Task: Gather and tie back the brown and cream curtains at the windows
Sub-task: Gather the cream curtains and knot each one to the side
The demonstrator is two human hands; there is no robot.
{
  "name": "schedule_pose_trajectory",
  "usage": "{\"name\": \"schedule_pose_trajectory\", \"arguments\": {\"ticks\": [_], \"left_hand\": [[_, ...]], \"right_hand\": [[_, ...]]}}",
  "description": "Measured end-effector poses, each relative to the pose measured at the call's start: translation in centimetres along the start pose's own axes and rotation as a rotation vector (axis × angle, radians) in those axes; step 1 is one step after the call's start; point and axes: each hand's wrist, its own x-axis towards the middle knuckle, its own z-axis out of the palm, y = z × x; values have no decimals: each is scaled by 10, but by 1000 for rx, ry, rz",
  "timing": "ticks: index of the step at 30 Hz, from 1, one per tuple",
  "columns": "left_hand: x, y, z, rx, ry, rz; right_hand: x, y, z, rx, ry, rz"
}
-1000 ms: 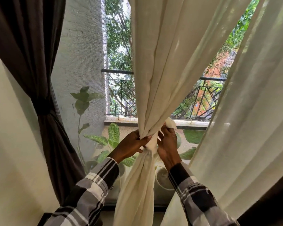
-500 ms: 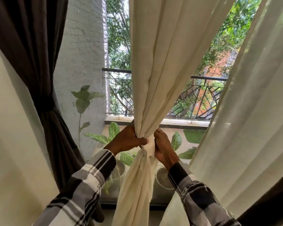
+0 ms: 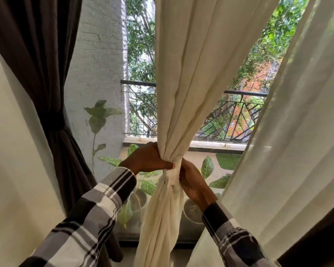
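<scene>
Fingers of your left hand curl round the gathered cream cotton curtain at mid-window; your right hand grips its white fabric tie band. A dark brown curtain, tied, hangs left. A sheer cream panel crowds the right, veiling the black iron balcony railing. Since a second ago, your hands have closed tighter and the loose band end is gone.

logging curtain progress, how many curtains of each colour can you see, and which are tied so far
Dark brown fabric curtains: 2, the left one tied at its waist, the one at the lower right edge only partly in view
Cream fabric curtains: 2, the middle one gathered, gripped by the left hand and right hand; the right one hanging loose
Total: 4
</scene>
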Motion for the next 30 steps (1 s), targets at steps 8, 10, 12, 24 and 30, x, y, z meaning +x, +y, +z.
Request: {"name": "schedule_pose_trajectory", "arguments": {"ticks": [8,10,12,24,30], "left_hand": [[5,-3,-4,131,103,22],[5,-3,-3,93,114,44],[3,-9,-2,-77,66,55],[-10,-58,17,-716,181,-76],[-2,-62,25,-398,457,-103]], "right_hand": [[-17,6,-6,-136,-56,-203],[-19,3,-8,-147,-35,-213],[-20,3,-10,-147,-42,-224],[-15,-1,-17,-137,-45,-246],[-16,-3,-16,-129,-116,-231]]}}
